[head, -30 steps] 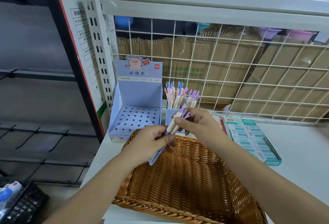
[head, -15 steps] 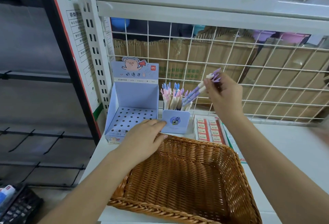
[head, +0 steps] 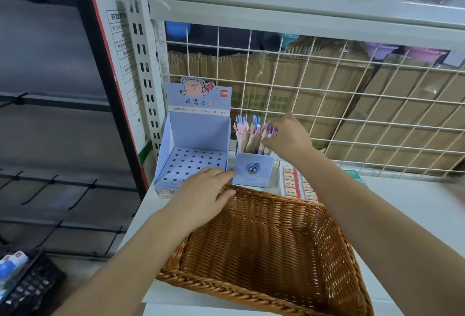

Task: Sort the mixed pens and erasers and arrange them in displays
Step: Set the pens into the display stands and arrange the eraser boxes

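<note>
Found the pens [head: 241, 131] standing upright in a pale blue holder [head: 253, 170] near the far left corner of the worktop [head: 415, 202], just beyond the far rim of the wicker basket [head: 239, 290]. Held the right hand [head: 286, 137] up at the purple tops on the right of the bunch, arm stretched across the basket, fingers bent towards the pens; too blurred to tell whether pinching one or let go. Rested the left hand [head: 203, 190] flat on the basket's far left rim, fingers straight and relaxed, gripping nothing, index fingertip touching the holder's left edge. Counted two hands, one basket, one holder and one perforated display box [head: 193, 144] just left of the holder. Could not count the pens, their pink, blue and purple tops crowded together. Saw red-and-white erasers [head: 292, 182] in rows just right of the holder, partly hidden by the right forearm, number unclear.
</note>
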